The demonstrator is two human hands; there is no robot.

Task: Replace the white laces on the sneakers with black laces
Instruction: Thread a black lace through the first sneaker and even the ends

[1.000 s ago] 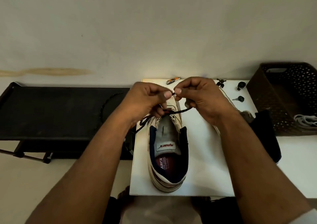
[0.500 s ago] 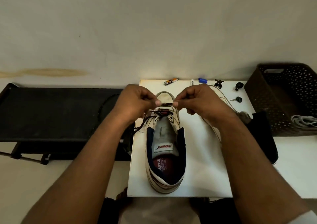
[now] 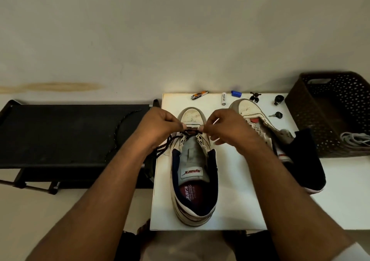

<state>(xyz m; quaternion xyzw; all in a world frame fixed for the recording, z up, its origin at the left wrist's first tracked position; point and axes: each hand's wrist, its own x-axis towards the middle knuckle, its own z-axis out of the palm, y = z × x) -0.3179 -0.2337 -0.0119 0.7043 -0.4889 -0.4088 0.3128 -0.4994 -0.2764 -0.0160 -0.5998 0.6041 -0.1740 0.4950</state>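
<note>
Thumb and forefinger of the left hand (image 3: 160, 125) pinch one side of a black lace (image 3: 190, 132) at the lowest eyelets of a white sneaker (image 3: 193, 164), while the right hand (image 3: 224, 129) pinches the opposite side — the short stretch of lace between the two hands lies straight across the shoe just behind the toe cap. The other fingers of both hands are curled in toward the palms. From under the left hand the loose lace runs off the left edge of the white board (image 3: 236, 180) and trails across a black bench (image 3: 66, 132) beside it.

The sneaker stands on the board with its heel toward the person and toe pointing away, tongue pulled up, no lace in the upper eyelets. A second sneaker (image 3: 254, 118) lies tilted on its side just to the right, near the right wrist, partly resting against a dark cloth (image 3: 302, 160).

Along the far edge of the board sit a nail clipper (image 3: 199, 96), a white battery (image 3: 223, 98), a blue cap (image 3: 236, 93) and several small black pieces (image 3: 278, 99). At far right a dark perforated basket (image 3: 312, 108) holds a bundle of white laces (image 3: 355, 138) — well apart from both shoes.
</note>
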